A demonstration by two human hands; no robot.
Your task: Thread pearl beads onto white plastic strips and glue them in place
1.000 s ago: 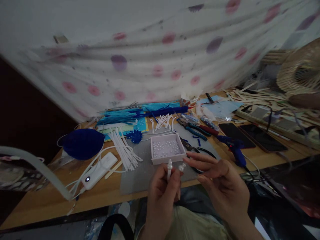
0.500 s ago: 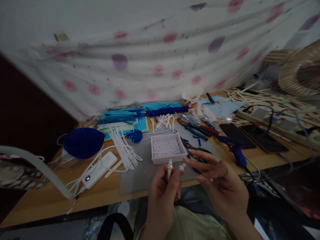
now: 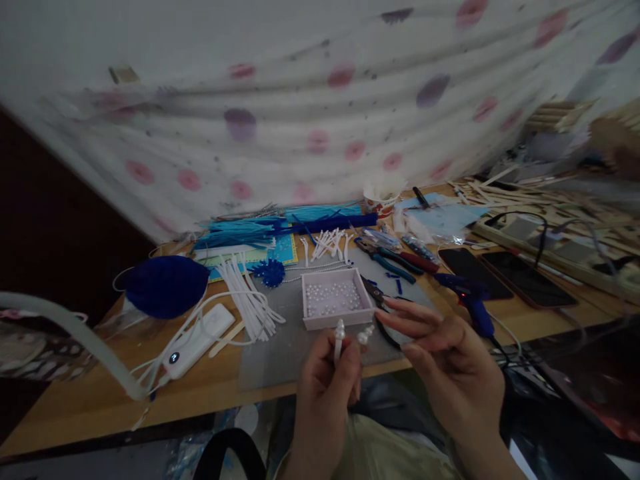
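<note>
My left hand (image 3: 327,387) is closed around a short white stem (image 3: 339,345) with pearl beads on its tip. A second cluster of pearl beads (image 3: 366,335) stands out beside it, also at the left hand's fingers; its lower part is hidden. My right hand (image 3: 450,373) is just to the right, fingers stretched out and apart, with nothing visible in them. Right in front of the hands is a pale pink tray (image 3: 327,323) with many loose pearl beads (image 3: 333,298). Black-handled pliers (image 3: 375,293) lie partly behind my right hand.
Behind the tray lie white beaded stems (image 3: 327,245) and blue pipe cleaners (image 3: 240,233). White stems (image 3: 250,300), a power bank (image 3: 200,340) and a blue fluffy piece (image 3: 167,287) are left. Pliers (image 3: 395,257), a blue glue gun (image 3: 473,300) and two phones (image 3: 527,277) are right.
My right hand has drawn slightly right, away from the beaded tips. The left hand has barely moved. At the far right edge, a tan woven object has shifted and is blurred.
</note>
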